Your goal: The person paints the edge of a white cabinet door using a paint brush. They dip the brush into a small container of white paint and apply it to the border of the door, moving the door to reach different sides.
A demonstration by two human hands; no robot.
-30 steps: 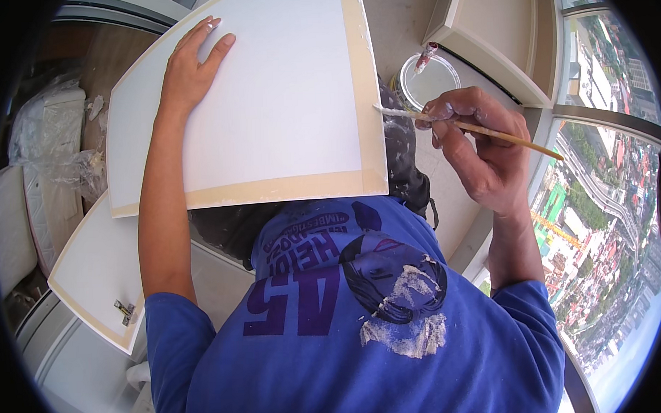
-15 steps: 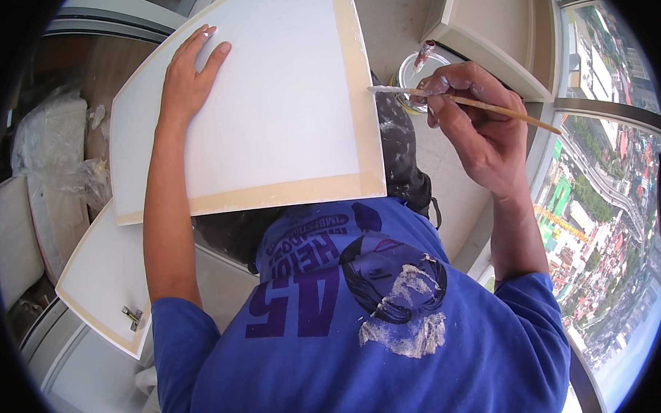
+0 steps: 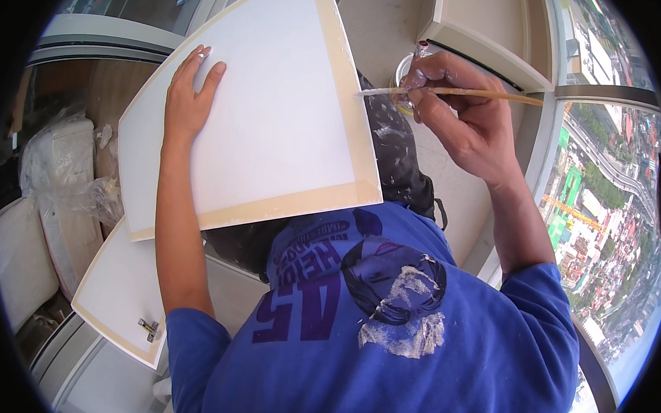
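A large white panel (image 3: 276,114) lies across my lap, its border covered with beige masking tape (image 3: 347,126). My left hand (image 3: 188,98) rests flat on the panel's left part, fingers and thumb apart, with white smears on a fingertip. In my right hand (image 3: 465,111) a thin paintbrush (image 3: 494,93) with a light wooden handle is pinched between thumb and fingers. Its white-coated tip is at the panel's right edge, beside the tape; whether it touches cannot be made out. Behind that hand stands a paint can (image 3: 404,73), partly hidden, with a red-stained handle (image 3: 421,49) sticking up.
A second taped white panel (image 3: 118,287) with a metal hinge (image 3: 148,329) lies lower left. Plastic-wrapped pieces (image 3: 60,165) stand at the far left. A cream cabinet or drawer (image 3: 484,26) is at the upper right, beside a window (image 3: 607,197) overlooking a city.
The view has shifted slightly. My right hand and the brush have moved a little left, and the brush lies more level along the panel's edge. My left hand stays in place on the panel.
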